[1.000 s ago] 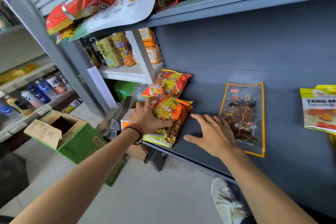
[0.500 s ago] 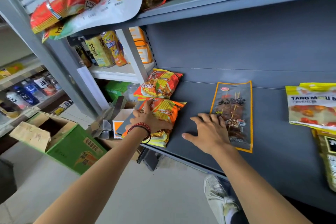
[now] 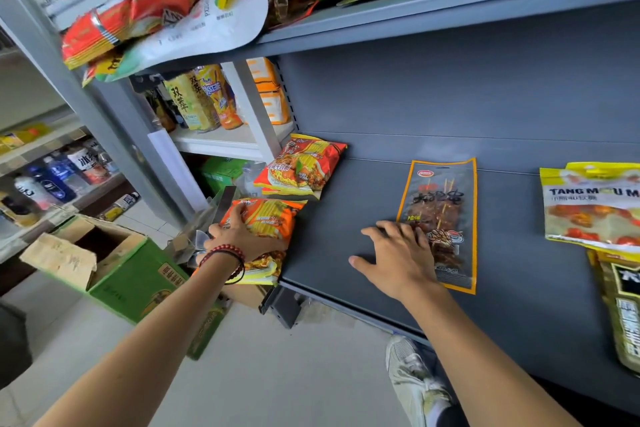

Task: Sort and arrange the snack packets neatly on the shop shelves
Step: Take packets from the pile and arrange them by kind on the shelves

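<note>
Two hands work the grey shelf (image 3: 346,246): the left hand (image 3: 242,239) grips a noodle packet (image 3: 266,218) overhanging the front-left edge, while the right hand (image 3: 398,256), spread flat, touches the skewer pouch (image 3: 446,191), lying front-to-back, just rightward.

Orange-yellow noodle packets (image 3: 263,222); orange-edged clear skewer packet (image 3: 441,215); grey shelf (image 3: 346,236); green box (image 3: 135,284); red bead bracelet (image 3: 225,250).

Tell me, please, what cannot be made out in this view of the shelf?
Head view:
- Orange noodle packet: near end covered by left hand.
- Skewer packet: lower left corner under right hand.
- Yellow packet: cut off by right edge.
- Bottles far left: labels blurred.
</note>
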